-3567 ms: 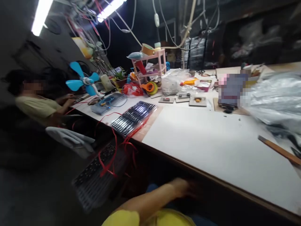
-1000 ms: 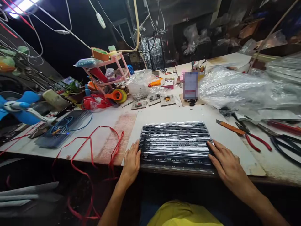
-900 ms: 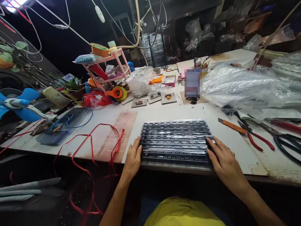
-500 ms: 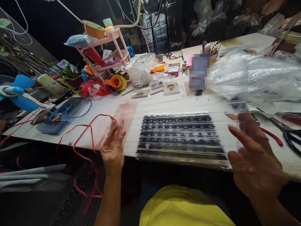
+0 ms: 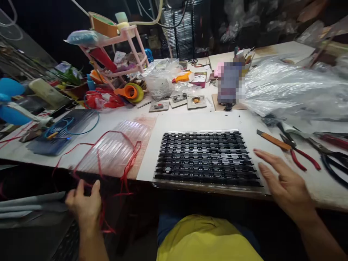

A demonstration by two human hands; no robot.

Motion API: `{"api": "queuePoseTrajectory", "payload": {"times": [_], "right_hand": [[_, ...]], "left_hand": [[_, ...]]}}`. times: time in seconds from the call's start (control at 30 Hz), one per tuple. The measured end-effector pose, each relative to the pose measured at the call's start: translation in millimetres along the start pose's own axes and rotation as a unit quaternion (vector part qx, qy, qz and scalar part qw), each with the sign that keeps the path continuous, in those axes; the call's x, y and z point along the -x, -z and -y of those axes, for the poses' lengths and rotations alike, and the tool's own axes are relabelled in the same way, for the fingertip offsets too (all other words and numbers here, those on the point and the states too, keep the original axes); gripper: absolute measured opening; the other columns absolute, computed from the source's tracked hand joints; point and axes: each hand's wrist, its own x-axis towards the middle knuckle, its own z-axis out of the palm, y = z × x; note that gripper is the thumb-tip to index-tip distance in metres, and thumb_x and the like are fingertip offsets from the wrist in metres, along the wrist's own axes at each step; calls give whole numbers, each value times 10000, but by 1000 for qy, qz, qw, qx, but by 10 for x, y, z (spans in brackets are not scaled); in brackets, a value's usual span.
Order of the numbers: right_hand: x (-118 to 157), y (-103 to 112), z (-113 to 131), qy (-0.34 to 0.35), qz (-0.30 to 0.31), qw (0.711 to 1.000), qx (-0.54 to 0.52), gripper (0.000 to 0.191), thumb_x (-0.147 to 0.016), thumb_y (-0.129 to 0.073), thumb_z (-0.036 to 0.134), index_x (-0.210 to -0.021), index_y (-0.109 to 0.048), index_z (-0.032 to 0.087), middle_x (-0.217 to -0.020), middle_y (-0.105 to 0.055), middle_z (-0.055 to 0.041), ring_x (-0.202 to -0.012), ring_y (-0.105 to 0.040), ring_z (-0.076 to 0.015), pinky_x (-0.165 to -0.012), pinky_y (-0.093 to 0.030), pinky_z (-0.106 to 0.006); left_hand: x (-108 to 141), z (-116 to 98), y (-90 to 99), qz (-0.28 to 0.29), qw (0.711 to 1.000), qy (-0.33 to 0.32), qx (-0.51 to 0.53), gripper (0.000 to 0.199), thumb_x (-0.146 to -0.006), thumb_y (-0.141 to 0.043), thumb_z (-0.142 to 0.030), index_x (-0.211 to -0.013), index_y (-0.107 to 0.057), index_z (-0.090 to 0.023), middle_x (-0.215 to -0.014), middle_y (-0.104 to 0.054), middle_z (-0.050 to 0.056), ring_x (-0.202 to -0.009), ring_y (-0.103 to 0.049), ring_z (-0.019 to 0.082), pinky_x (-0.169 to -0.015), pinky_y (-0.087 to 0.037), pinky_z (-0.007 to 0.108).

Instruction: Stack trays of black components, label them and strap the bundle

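Left hand (image 5: 85,203), lower left of the frame: fingers bent, thumb and forefinger parted with a visible gap between the tips. It hangs at the near edge of the surface (image 5: 174,121), close to a clear ribbed sheet (image 5: 108,154) and a red ribbon (image 5: 132,163). A strand of ribbon runs by the fingertips; whether they touch it, cannot tell.

Right hand (image 5: 289,188), lower right: loosely spread, forefinger and thumb reaching toward the centre, nothing seen in its grip. Tips lie just beside the right edge of the tray (image 5: 201,188); contact cannot be made out.

Tray sits flat at lower centre, along the near edge. Rows of black parts (image 5: 206,157) fill it, running side to side, with a small pale mark near the left end of a lower row.

Clear sheet lies flat left of the tray and apart from it, ribbon looped across its area.

Right of the tray, beyond the right hand: an orange-handled blade (image 5: 273,139) and red-handled pliers (image 5: 299,157), crossing or nearly so. Behind the tray, near frame centre, three small square plates (image 5: 197,106), each bearing a small piece.
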Motion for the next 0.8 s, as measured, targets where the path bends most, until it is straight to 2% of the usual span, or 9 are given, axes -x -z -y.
{"api": "queuePoseTrajectory", "payload": {"times": [0.07, 0.13, 0.27, 0.33, 0.4, 0.5, 0.6, 0.7, 0.8], "right_hand": [[6, -91, 62, 104, 53, 992, 39, 366, -931, -435, 336, -1281, -519, 268, -1270, -580, -57, -1216, -498, -239, -1040, -390, -486], [-30, -223, 191, 188, 107, 971, 101, 384, -946, -419, 334, -1306, -500, 225, -1322, -548, -73, -1282, -428, -243, -1065, -340, -501], [-149, -447, 431, 230, 187, 936, 189, 467, -944, -402, 438, -1312, -507, 169, -1401, -461, -99, -1354, -308, -287, -1094, -247, -539], [-191, -455, 459, 220, 204, 935, 190, 483, -937, -403, 464, -1316, -505, 183, -1384, -482, -95, -1353, -311, -288, -1096, -236, -541], [-206, -380, 403, 198, 189, 946, 174, 475, -948, -383, 450, -1344, -468, 200, -1393, -476, -83, -1354, -315, -265, -1096, -241, -528], [-147, -195, 201, 123, 90, 977, 147, 464, -967, -349, 413, -1376, -407, 202, -1408, -455, -96, -1337, -348, -239, -1090, -262, -507], [23, -74, -4, 14, 16, 994, 111, 432, -963, -357, 405, -1324, -462, 193, -1279, -572, -115, -1217, -491, -235, -1031, -369, -470], [243, -49, -60, -52, 15, 996, 65, 399, -948, -390, 403, -1260, -522, 193, -1203, -617, -101, -1139, -548, -228, -956, -459, -417], [442, 7, 7, -88, 13, 995, 39, 382, -930, -417, 406, -1237, -548, 219, -1205, -624, -76, -1122, -565, -226, -954, -473, -404]], "left_hand": [[146, -219, -88, -31, 993, -82, -83, 564, -732, -671, -381, -1214, -572, -106, -1394, -379, 176, -1314, -296, 367, -1106, -215, 477], [319, -479, -222, -12, 984, -157, -88, 485, -819, -581, -399, -1223, -579, -131, -1376, -442, 150, -1287, -381, 317, -1099, -271, 427], [623, -807, -481, 164, 969, -184, 8, 424, -880, -496, -402, -1256, -559, -215, -1276, -561, 79, -1183, -507, 243, -1059, -342, 365], [708, -835, -548, 220, 961, -165, 20, 445, -877, -495, -420, -1280, -537, -236, -1281, -562, 68, -1164, -521, 237, -1051, -350, 352], [752, -815, -570, 243, 961, -131, 28, 450, -868, -501, -441, -1276, -541, -253, -1278, -569, 57, -1156, -529, 231, -1051, -351, 345], [794, -791, -567, 292, 952, -53, 75, 459, -860, -508, -465, -1275, -535, -273, -1237, -606, 42, -1111, -567, 220, -1033, -381, 346], [859, -821, -571, 357, 927, 19, 111, 463, -857, -522, -461, -1287, -521, -289, -1200, -639, 28, -1060, -605, 205, -1012, -410, 335], [936, -857, -562, 366, 924, 33, 110, 449, -852, -530, -467, -1259, -555, -280, -1201, -645, 22, -1127, -576, 201, -1029, -389, 303], [990, -837, -474, 363, 926, 34, 97, 510, -837, -511, -536, -1262, -555, -258, -1159, -669, 39, -1118, -579, 219, -970, -435, 312]]}}
